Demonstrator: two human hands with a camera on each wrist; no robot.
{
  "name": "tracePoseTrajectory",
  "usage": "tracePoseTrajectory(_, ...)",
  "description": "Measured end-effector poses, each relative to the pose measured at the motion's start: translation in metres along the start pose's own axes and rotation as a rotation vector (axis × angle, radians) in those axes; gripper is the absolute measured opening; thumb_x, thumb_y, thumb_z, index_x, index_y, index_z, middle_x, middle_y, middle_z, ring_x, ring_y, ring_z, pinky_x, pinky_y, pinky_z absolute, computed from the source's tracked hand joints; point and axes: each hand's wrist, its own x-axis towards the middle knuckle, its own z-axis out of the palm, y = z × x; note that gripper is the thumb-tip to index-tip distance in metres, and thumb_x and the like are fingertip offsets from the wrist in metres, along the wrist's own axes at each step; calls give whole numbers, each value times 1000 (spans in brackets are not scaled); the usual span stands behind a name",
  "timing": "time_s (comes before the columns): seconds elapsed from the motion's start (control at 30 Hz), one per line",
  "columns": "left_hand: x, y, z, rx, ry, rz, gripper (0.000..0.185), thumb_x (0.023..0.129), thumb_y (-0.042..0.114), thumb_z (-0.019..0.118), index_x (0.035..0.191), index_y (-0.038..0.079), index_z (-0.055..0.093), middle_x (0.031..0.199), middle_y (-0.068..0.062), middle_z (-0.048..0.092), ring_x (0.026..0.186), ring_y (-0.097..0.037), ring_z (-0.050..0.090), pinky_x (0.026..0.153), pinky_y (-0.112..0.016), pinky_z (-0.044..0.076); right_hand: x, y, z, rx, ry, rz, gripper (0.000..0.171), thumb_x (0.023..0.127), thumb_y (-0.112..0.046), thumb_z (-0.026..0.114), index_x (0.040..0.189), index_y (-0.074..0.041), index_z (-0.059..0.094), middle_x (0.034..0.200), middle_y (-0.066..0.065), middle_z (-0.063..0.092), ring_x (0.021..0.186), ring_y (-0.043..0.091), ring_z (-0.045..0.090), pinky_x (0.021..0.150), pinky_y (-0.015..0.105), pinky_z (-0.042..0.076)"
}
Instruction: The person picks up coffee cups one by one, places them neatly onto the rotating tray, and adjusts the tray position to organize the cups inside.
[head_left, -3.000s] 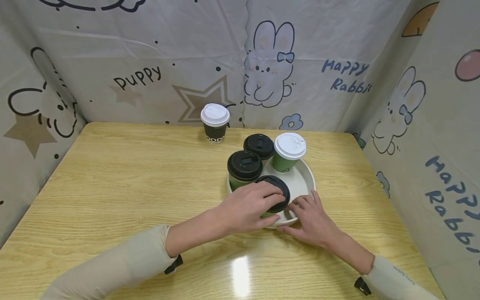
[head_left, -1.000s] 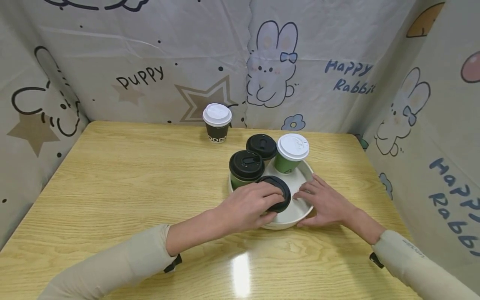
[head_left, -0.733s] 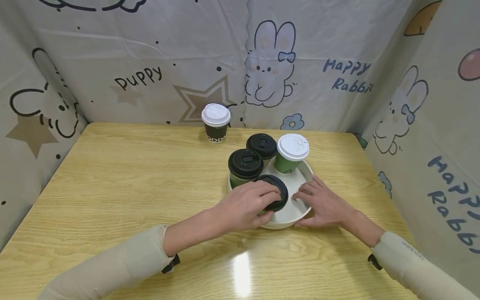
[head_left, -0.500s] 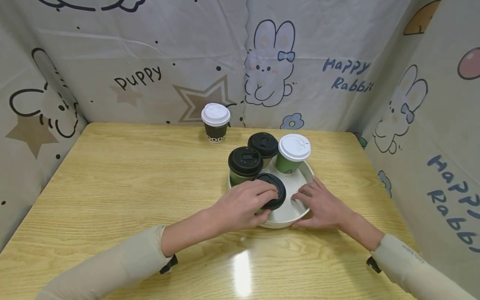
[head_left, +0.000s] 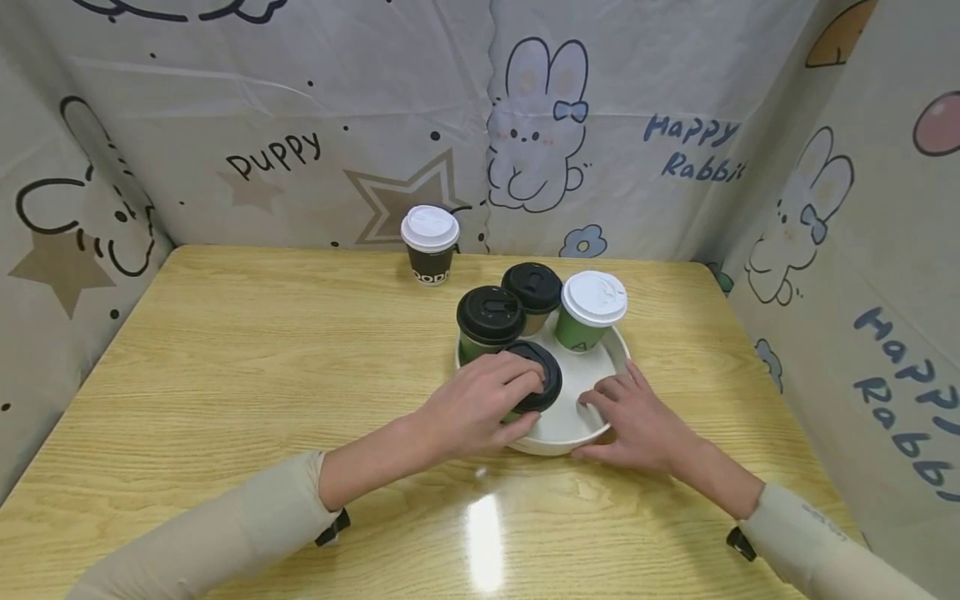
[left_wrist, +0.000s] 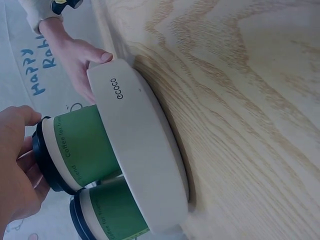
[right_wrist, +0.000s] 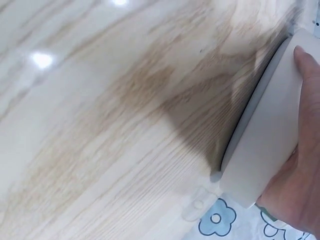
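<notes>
Sleeve (head_left: 210, 542) of pale beige covers the left forearm, which comes in from seven o'clock toward the middle of the wooden table (head_left: 247, 358). The left hand (head_left: 468, 410) is curled over the black lid of the nearest green cup (head_left: 528, 383), fingers wrapped round the lid's rim, so it is grasping that cup; the left wrist view shows the same cup (left_wrist: 82, 150) standing upright inside the tray with the fingers (left_wrist: 17, 165) closed about its lid. A dark cup with a white lid (head_left: 430, 243) stands alone on the table at about eleven o'clock from the tray, well apart from it and near the printed backdrop (head_left: 300, 125).

The round white tray (head_left: 600, 367) sits right of the table's centre. In it, besides the held cup at the tray's seven o'clock, stand a green cup with a black lid (head_left: 490, 321) at ten o'clock, a black-lidded cup (head_left: 532, 292) at twelve o'clock just beside it, and a green cup with a white lid (head_left: 592, 308) at two o'clock.

The right hand (head_left: 637, 421) lies on the tray's rim at five o'clock, fingers stretched over the edge into the tray and thumb against the outer wall; the right wrist view shows a thumb (right_wrist: 307, 70) pressed flat on the tray's white wall (right_wrist: 265, 145). The hand is relaxed rather than clenched, touching the tray.
</notes>
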Motion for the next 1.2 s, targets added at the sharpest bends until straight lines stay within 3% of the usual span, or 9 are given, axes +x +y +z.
tracePoseTrajectory(0.57, -3, -7, 2, -4, 40, -39, 17, 86, 20, 74, 96, 11, 63, 104, -1, 63, 103, -19, 59, 92, -33, 49, -2, -21, 3, -2, 31, 76, 73, 78, -74, 66, 115, -11, 65, 110, 11, 60, 110, 36, 52, 111, 70, 15)
tracePoseTrajectory(0.83, -6, -7, 2, -11, 30, -77, 22, 87, 18, 72, 107, 10, 66, 109, -3, 65, 111, -20, 59, 105, -39, 44, -1, -34, 3, -18, 11, 139, 76, 78, -74, 66, 118, -9, 66, 112, 16, 62, 111, 38, 55, 110, 72, 17)
tracePoseTrajectory(1.2, -8, -11, 1, -18, 37, -72, 21, 88, 17, 70, 107, 10, 70, 112, -4, 65, 109, -20, 58, 105, -34, 43, 0, -43, 5, -29, 29, 178, 72, 78, -72, 68, 114, -10, 67, 108, 15, 62, 107, 39, 56, 109, 72, 18)
